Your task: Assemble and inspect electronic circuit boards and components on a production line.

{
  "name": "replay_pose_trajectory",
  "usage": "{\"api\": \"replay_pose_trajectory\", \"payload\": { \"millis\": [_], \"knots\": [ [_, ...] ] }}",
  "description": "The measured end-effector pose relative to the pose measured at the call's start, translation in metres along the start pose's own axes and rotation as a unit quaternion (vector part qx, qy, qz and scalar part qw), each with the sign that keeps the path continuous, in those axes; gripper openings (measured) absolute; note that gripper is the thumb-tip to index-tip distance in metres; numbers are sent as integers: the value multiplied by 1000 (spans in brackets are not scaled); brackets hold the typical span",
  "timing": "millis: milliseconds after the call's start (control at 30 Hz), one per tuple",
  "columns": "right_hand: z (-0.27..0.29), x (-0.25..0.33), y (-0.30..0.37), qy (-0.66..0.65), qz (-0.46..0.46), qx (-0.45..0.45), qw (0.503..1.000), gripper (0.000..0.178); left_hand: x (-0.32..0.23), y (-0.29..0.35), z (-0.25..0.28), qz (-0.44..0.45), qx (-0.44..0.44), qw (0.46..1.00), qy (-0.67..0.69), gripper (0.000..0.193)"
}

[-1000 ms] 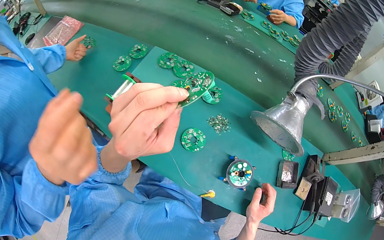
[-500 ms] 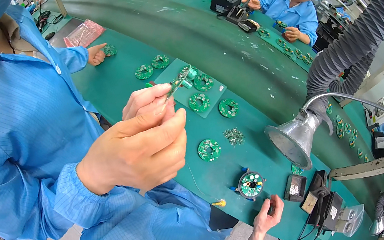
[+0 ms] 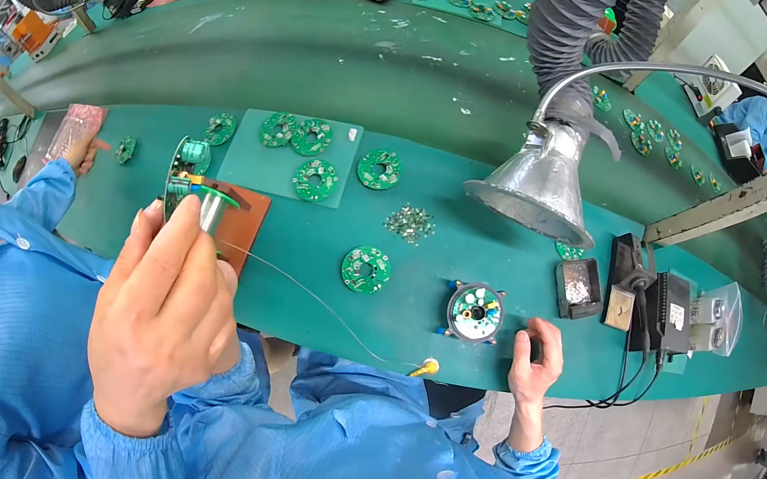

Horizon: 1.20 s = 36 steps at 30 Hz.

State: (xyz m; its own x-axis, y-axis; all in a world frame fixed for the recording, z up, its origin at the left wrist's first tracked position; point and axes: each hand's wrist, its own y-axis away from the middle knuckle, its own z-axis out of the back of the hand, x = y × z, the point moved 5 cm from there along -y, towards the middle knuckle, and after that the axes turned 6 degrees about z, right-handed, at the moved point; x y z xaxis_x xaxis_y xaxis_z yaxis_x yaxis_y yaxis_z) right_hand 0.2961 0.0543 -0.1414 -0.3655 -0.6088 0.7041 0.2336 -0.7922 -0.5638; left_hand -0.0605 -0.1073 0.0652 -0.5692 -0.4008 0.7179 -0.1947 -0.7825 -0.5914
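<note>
At left, two overlapping hands are raised around a round green circuit board (image 3: 180,172), tilted nearly edge-on. The large front hand (image 3: 144,325) has its fingers closed towards the board; the second, with its cuff (image 3: 239,373) showing, is mostly hidden behind. My left hand is one of this pair; the overlap leaves unclear which. A silver spool-like cylinder with a green rim (image 3: 212,210) shows just past the fingertips, over a brown pad (image 3: 246,224). My right hand (image 3: 535,366) is at the table's near edge, loosely curled, thumb apart, nothing visible in it. Nearest it is a round black fixture (image 3: 475,313) holding a board.
Several ring-shaped boards lie about a green mat (image 3: 341,135) and a small metal-parts pile (image 3: 409,224). A metal fume hood (image 3: 537,188) hangs over the table, left of a soldering station (image 3: 659,310). A thin wire runs towards a yellow clip (image 3: 425,367). A co-worker (image 3: 17,291) stands close at left.
The view has swung, so the table and co-worker sit differently in it. The raised board has turned and lies farther left in the picture. My right hand stays near the fixture.
</note>
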Motion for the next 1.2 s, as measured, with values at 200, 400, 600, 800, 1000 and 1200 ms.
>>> {"api": "replay_pose_trajectory", "payload": {
  "millis": [200,400,600,800,1000,1200],
  "knots": [
    [0,-2,1,-6,7,21,1000,25,5,-35,26,-101,91,991,-16,28],
    [0,-5,4,-10,4,25,1000,27,5,-43,20,-125,128,984,17,29],
    [-1,-4,4,-13,4,27,1000,27,4,28,-69,487,-114,585,638,25],
    [0,-8,5,-20,-3,21,1000,26,-31,68,-102,483,-96,720,489,27],
    [-1,-3,1,-14,2,16,1000,25,-85,16,-117,498,-47,735,458,51],
    [-1,-7,5,-21,10,12,1000,25,-151,-6,-227,390,396,752,355,67]
  ]
}}
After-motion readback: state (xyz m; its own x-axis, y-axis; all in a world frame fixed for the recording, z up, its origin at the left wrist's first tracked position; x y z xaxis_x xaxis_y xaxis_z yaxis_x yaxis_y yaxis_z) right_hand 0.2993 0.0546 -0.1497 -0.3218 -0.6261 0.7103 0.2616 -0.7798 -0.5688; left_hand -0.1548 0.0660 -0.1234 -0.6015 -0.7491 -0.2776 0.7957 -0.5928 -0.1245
